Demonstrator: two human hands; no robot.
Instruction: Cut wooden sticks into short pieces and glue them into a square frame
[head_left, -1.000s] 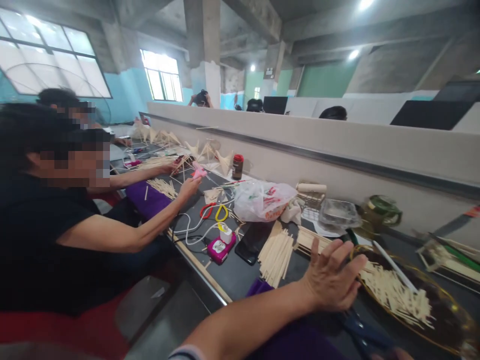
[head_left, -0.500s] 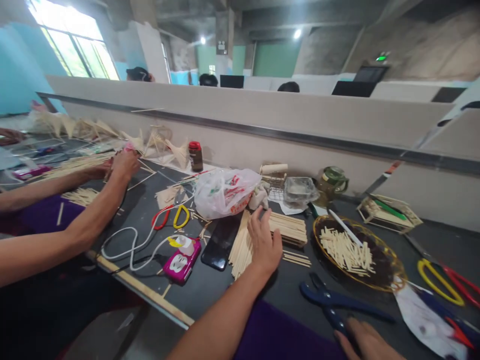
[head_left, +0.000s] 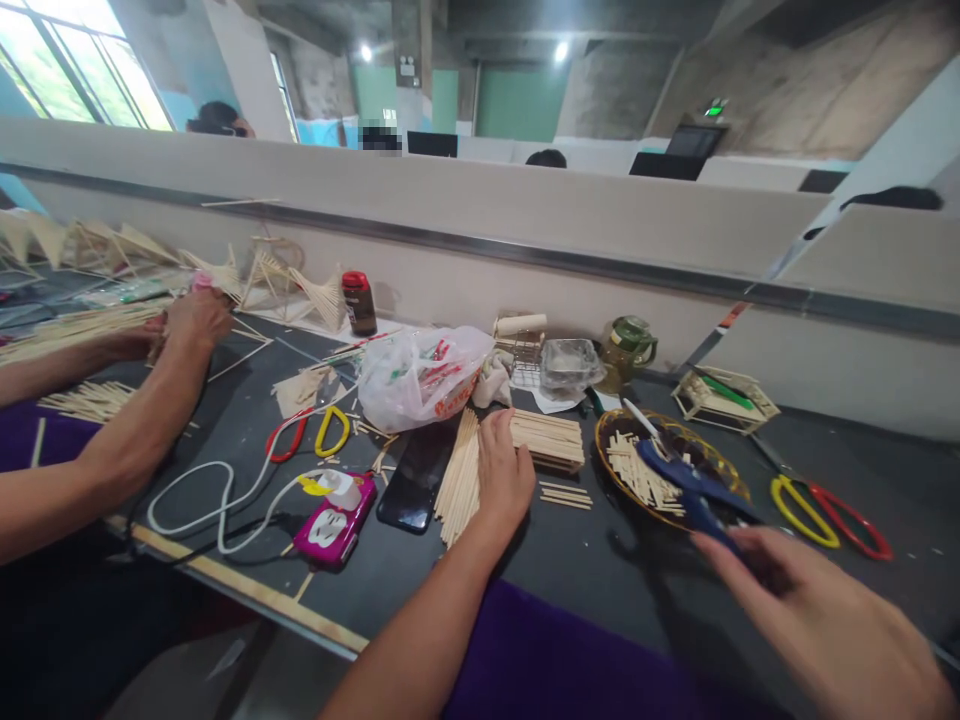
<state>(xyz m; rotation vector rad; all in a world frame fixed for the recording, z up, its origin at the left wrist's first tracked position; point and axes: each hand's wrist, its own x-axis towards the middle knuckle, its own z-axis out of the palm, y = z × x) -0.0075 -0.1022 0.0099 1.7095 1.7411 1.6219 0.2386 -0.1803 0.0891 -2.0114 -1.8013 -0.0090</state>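
Observation:
My left hand rests over the right side of a pile of loose wooden sticks. Its thumb and fingers are apart, at the left end of a small frame of stacked sticks. The undersides of the fingers are hidden. My right hand is closed round the handles of dark blue pliers, held up in front of a woven basket. Short cut sticks lie in that basket, partly covered by the pliers. A few separate sticks lie between the hands.
A phone, a purple box with a white cable and a plastic bag are left of the sticks. Scissors lie at right, near a stick frame. Another person's arms work at left.
My right hand has lifted the blue pliers off the table and brought them up to the basket. My left hand's fingers have drawn closer together over the sticks. The view has shifted right.

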